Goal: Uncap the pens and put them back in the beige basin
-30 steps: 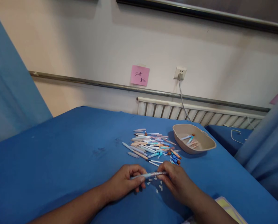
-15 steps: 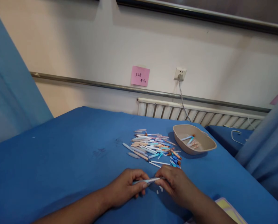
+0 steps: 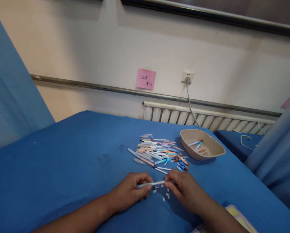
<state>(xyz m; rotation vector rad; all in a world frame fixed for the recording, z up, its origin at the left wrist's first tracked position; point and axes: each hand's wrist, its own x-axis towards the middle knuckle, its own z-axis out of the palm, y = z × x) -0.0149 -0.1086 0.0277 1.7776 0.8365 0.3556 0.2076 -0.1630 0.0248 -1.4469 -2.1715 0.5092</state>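
Note:
Both my hands hold one slim pale pen (image 3: pixel 151 184) level just above the blue table (image 3: pixel 62 161). My left hand (image 3: pixel 130 191) pinches its left end, and my right hand (image 3: pixel 183 189) pinches its right end. A few small white bits (image 3: pixel 166 195) lie on the cloth under the pen. Just beyond my hands is a pile of pens and pen parts (image 3: pixel 159 152) in white, blue, pink and orange.
A beige tray (image 3: pixel 216 152) with a few pens in it stands right of the pile. Behind the table are a radiator (image 3: pixel 208 119), a wall socket with a cable (image 3: pixel 188 77) and a pink note (image 3: pixel 146 78). Blue curtains hang at the left and right.
My hands have drawn closer together along the pen, so less of it shows between them. The pile and tray have not moved.

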